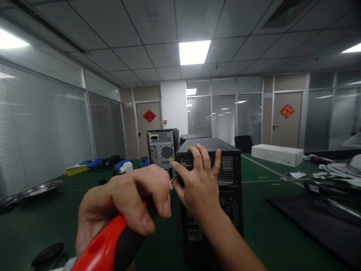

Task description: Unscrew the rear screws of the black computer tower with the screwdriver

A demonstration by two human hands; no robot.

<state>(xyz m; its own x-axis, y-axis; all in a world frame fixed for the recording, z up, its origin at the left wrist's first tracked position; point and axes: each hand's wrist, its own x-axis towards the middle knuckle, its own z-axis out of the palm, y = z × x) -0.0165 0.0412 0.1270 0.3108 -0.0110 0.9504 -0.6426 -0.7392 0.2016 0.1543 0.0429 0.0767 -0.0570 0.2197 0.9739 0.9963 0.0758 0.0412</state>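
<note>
My left hand [124, 203], large and close to the camera, is wrapped round the red and black handle of a screwdriver [98, 244]. Its thin shaft points toward the left rear edge of a black computer case [210, 145], where the tip is hidden by my right hand. My right hand [200, 177] lies against the upper back of this case, fingers spread over the honeycomb vent and top edge. Its thumb and index finger are beside the shaft at the case's left edge. Whether a small screw sits there cannot be made out.
Another computer case [162, 146] stands behind to the left. On the green table [254, 188] are a white box [278, 154], a flat black panel [316, 222], and cables and tools at right. A metal dish [42, 189], blue and yellow trays and a black round object [49, 256] lie left.
</note>
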